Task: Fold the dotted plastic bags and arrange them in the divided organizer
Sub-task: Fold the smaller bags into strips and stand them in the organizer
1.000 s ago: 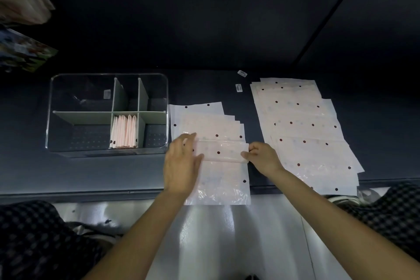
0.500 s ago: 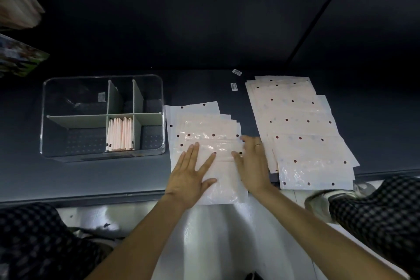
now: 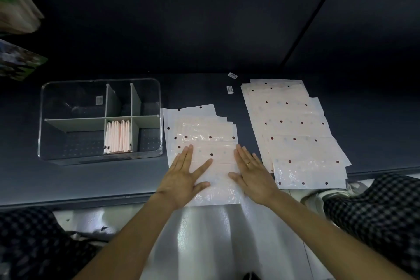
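Note:
A small stack of pale dotted plastic bags (image 3: 204, 129) lies in the middle of the dark table. The top bag (image 3: 219, 159) is folded over once, its near part hanging past the table edge. My left hand (image 3: 185, 177) and my right hand (image 3: 253, 171) lie flat on it, fingers spread, pressing either side of the fold. A larger fanned stack of dotted bags (image 3: 293, 129) lies to the right. At the left stands the clear divided organizer (image 3: 45, 125), with several folded bags (image 3: 118, 136) upright in its front middle compartment.
Two small white labels (image 3: 230, 89) lie on the table behind the stacks. The dark table edge (image 3: 91, 199) runs just below my wrists. Checked fabric shows at the bottom left and right, with a shoe (image 3: 318, 195) near the right edge.
My hands brought the bag's edge over into a fold, then went flat on it. They have since slid apart to either side of the folded bag.

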`<move>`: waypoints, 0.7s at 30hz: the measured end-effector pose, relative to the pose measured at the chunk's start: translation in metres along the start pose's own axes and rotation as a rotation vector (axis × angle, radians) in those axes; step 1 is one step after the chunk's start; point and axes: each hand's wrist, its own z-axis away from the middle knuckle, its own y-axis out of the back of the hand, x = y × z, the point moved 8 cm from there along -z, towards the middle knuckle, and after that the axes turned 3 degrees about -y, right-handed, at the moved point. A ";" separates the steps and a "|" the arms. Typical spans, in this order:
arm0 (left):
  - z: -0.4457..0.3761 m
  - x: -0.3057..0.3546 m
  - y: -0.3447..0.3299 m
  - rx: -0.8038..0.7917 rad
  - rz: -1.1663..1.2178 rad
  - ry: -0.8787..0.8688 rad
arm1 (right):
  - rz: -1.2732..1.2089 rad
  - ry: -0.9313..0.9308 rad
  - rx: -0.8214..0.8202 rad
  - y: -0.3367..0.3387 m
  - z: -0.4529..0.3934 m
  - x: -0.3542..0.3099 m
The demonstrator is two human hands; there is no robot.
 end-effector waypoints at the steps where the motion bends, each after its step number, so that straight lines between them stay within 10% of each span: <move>1: 0.000 0.000 0.000 0.000 0.008 0.000 | -0.007 0.001 0.005 0.005 -0.001 0.001; 6: 0.001 0.002 0.005 0.012 0.050 0.006 | -0.151 -0.012 0.221 0.060 -0.025 -0.007; 17: 0.001 0.004 0.006 0.054 0.175 0.034 | -0.013 -0.072 -0.139 0.059 -0.068 -0.015; 21: 0.010 0.005 0.037 0.299 0.183 0.095 | -0.241 -0.151 -0.171 0.062 -0.063 -0.012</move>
